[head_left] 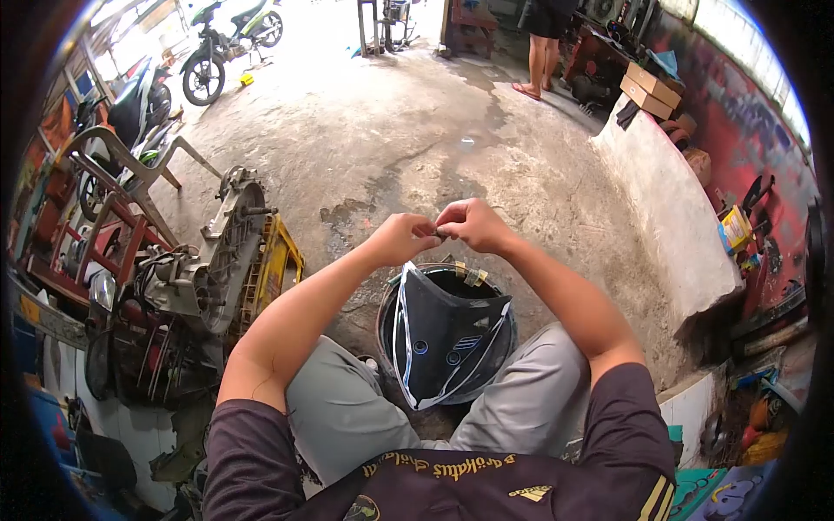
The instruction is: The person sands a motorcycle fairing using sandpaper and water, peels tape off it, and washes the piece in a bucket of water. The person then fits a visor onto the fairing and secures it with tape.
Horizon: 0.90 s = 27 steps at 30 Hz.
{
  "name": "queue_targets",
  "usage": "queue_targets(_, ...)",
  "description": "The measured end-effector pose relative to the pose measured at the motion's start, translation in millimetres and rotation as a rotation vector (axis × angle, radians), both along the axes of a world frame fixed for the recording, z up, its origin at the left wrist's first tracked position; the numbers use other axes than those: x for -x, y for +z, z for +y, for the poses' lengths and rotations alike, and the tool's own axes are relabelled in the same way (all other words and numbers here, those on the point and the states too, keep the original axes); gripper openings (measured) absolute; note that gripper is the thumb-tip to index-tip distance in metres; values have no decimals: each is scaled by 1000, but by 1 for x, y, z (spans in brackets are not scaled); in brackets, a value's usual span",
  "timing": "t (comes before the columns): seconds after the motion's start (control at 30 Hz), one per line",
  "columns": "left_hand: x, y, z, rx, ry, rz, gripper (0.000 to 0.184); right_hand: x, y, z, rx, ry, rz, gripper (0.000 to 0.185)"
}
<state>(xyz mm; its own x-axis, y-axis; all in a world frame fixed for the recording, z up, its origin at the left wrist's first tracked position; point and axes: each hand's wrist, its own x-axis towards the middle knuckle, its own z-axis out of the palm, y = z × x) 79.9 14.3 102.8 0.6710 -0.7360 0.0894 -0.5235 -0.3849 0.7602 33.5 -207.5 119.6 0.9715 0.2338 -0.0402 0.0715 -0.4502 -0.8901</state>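
My left hand (pixel 405 240) and my right hand (pixel 474 227) meet in front of me, above the far rim of a round dark tub. Both are closed, fingertips pinched together around a small dark piece (pixel 441 233), mostly hidden by the fingers; its kind cannot be made out. Below them, between my knees, a glossy black motorcycle fairing panel (pixel 447 317) with pale edges leans across the mouth of the tub (pixel 387 334). A strip of tan tape (pixel 472 275) shows on the tub's far rim. Neither hand touches the panel.
To the left stand a motorcycle engine case (pixel 230 252), a yellow crate (pixel 276 260) and a chair frame (pixel 130 165). A motorcycle (pixel 208 65) is parked farther back. On the right runs a low white wall (pixel 656 208) with cardboard boxes (pixel 650 91). Another person's legs (pixel 540 61) show at the back.
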Motion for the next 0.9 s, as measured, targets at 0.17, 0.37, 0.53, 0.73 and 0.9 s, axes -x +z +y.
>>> queue_targets(0.17,20,28,2,183,63,62,21,34,61,12,72,-49,-92,20)
queue_targets(0.37,33,43,8,185,-2,82,20,64,46,10,-68,-79,-63,24)
queue_targets(0.53,38,41,6,124,-54,-43,19,68,37,1,-86,-18,46,24)
queue_targets(0.73,36,38,0,101,-50,-187,17,62,32,-10,-52,-5,97,19)
queue_targets(0.9,30,41,-8,122,-72,-292,16,58,29,-20,-107,-43,95,15)
